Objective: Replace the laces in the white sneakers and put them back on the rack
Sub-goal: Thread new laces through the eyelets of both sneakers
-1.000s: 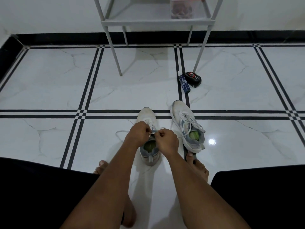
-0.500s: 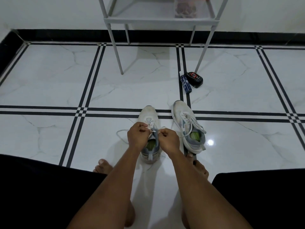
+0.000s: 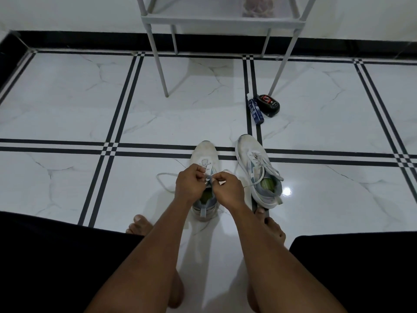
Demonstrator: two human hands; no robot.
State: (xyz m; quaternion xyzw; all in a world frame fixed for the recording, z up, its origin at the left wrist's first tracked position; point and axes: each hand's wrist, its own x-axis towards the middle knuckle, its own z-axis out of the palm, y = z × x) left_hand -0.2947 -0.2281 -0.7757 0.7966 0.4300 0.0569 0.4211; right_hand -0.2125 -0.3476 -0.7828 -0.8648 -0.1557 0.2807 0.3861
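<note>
Two white sneakers stand side by side on the marble floor, toes pointing away from me. Over the tongue of the left sneaker (image 3: 205,154), my left hand (image 3: 190,185) and my right hand (image 3: 228,188) both pinch its white lace (image 3: 163,179), which loops out onto the floor at the left. The right sneaker (image 3: 255,163) stands untouched with its lace threaded and loose ends hanging. The grey metal rack (image 3: 221,19) stands at the far wall, its lower shelf above the floor.
A blue tube (image 3: 255,111) and a black round tin (image 3: 269,104) lie by the rack's right front leg (image 3: 283,64). My bare feet (image 3: 141,225) rest just behind the shoes. A clear container (image 3: 258,5) sits on the rack's shelf.
Both hands stay on the left sneaker's lace and have edged slightly toward the toe. The view has tilted down a little, so the rack sits higher in frame.
</note>
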